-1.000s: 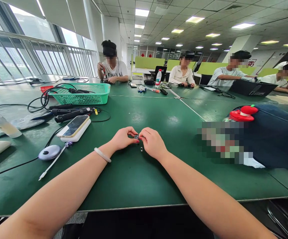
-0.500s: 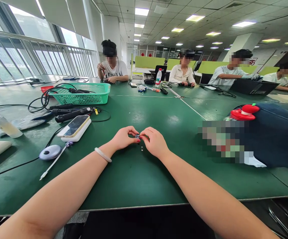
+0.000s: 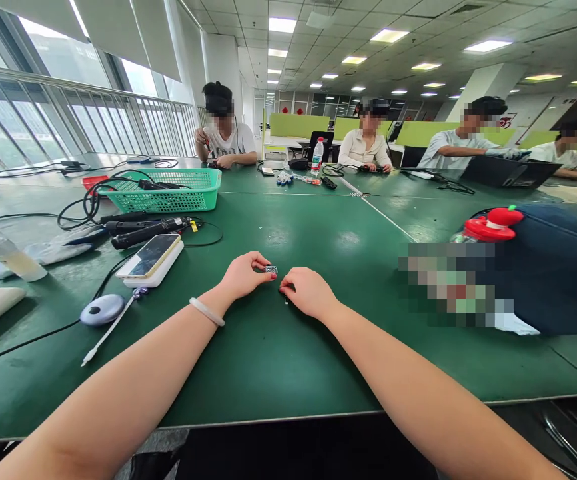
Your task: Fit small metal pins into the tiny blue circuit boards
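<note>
My left hand (image 3: 241,275) pinches a tiny dark electronic part (image 3: 270,269) between thumb and forefinger, just above the green table (image 3: 278,347). A pale bangle sits on that wrist. My right hand (image 3: 306,292) rests curled on the table just right of the part, its fingertips down over a second tiny piece (image 3: 286,301) on the surface. The two hands are a few centimetres apart.
A phone on a white power bank (image 3: 151,259), a grey mouse-like device (image 3: 101,309), a stylus, cables and a green basket (image 3: 164,188) lie at left. A dark bag with a red-capped bottle (image 3: 491,225) is at right. Other people sit along the far side.
The hands have separated: the left keeps the small part, and the right has dropped down onto the table over the second small piece.
</note>
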A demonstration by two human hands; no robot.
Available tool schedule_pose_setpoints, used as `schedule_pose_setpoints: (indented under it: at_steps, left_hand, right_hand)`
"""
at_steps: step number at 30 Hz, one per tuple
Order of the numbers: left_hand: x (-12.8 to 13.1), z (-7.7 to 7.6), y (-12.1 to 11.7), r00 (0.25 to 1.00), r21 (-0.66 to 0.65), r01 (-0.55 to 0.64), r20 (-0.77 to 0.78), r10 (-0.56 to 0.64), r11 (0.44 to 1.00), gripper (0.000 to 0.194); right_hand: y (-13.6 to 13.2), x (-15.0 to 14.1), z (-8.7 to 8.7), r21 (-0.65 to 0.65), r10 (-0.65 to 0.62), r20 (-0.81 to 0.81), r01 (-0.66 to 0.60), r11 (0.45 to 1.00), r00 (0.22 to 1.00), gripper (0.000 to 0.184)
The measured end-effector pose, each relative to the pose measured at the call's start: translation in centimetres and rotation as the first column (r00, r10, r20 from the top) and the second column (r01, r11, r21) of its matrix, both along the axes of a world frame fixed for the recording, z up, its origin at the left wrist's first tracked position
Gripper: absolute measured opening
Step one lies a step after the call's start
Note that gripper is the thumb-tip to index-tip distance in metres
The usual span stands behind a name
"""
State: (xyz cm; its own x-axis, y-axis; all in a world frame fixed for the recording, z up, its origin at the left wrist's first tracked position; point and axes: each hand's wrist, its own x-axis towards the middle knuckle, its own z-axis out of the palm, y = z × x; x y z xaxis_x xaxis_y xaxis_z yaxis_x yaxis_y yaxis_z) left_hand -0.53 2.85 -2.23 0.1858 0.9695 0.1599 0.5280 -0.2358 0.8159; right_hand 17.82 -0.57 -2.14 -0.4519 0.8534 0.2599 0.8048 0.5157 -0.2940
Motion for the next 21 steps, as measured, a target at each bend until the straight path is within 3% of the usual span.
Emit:
schedule_pose_setpoints:
  at_steps: [4, 11, 16, 21]
  left_hand:
    - [0.07, -0.02, 0.01, 1.000, 0.012, 0.008, 0.022, -0.008, 1.000, 0.034]
    - [0.44, 0.04, -0.42, 0.992, 0.028, 0.071, 0.100, -0.073, 0.997, 0.037]
    - [0.68, 0.44, -0.81, 0.992, 0.013, 0.065, 0.108, -0.066, 0.998, 0.037]
    - [0.68, 0.36, -0.71, 0.987, -0.004, 0.074, 0.143, -0.072, 0.997, 0.040]
  right_hand:
    - [-0.07, 0.03, 0.17, 0.155, -0.008, -0.043, 0.014, 0.988, 0.999, 0.016]
    - [-0.28, -0.14, 0.22, 0.477, -0.064, 0.049, 0.034, 0.878, 0.997, 0.021]
    - [-0.43, -0.07, 0.43, 0.585, -0.075, 0.164, -0.036, 0.810, 0.984, 0.026]
    - [-0.43, 0.13, 0.54, 0.599, -0.066, 0.214, -0.078, 0.797, 0.975, 0.025]
